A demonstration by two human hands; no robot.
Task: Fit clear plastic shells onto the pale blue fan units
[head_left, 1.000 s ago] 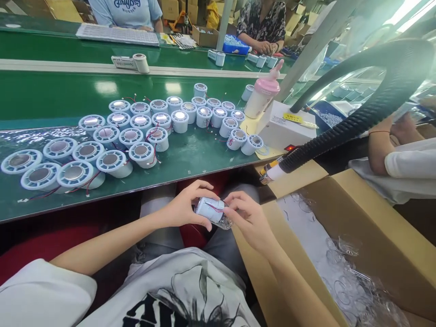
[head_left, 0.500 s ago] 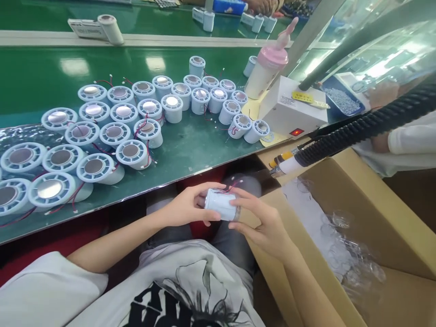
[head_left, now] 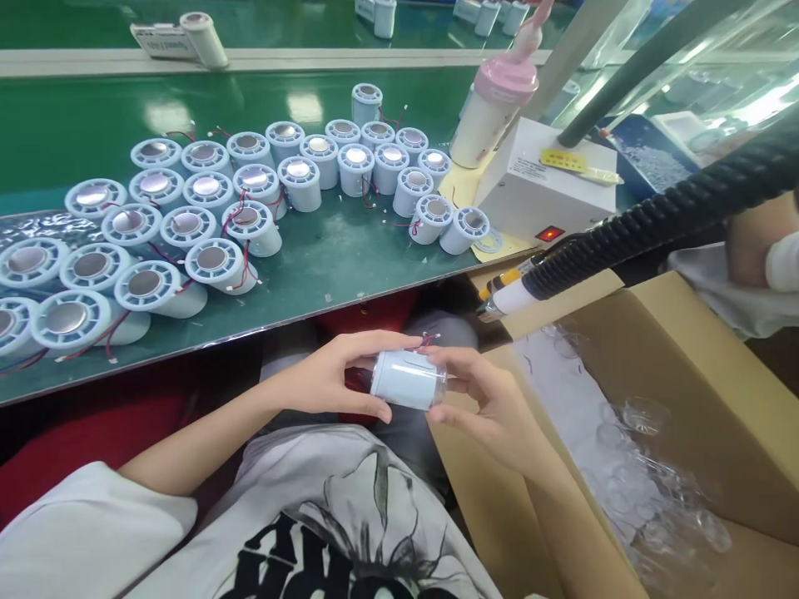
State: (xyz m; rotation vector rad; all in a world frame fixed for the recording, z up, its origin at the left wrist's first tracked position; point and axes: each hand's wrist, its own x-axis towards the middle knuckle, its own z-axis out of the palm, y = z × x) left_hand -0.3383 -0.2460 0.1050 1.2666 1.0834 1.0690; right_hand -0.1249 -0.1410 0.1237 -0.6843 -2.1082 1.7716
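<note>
Over my lap, a light-blue plastic cylinder (head_left: 407, 379) lies on its side between my two hands. My left hand (head_left: 330, 372) grips its left end, fingers along the top and thumb underneath. My right hand (head_left: 490, 395) has its thumb and fingers around the right end, where a clear rim (head_left: 440, 388) shows. Thin red and dark wires (head_left: 428, 339) poke out at the cylinder's top, beside my fingertips. Many similar cylinders (head_left: 300, 185) stand on the green bench, with round metal centres, spoked rims and loose wires.
A cardboard box (head_left: 705, 399) with clear plastic pieces (head_left: 662, 491) stands at my right. Above it hang a black corrugated hose (head_left: 624, 233) and a white-handled tool (head_left: 510, 298). A white box with a red switch (head_left: 549, 235) and a pink-topped bottle (head_left: 493, 108) sit on the bench.
The view has shifted slightly. My left thumb has slid back toward the cylinder's left end and lower edge, showing more of its side. My right fingers have closed nearer around the clear-rimmed end.
</note>
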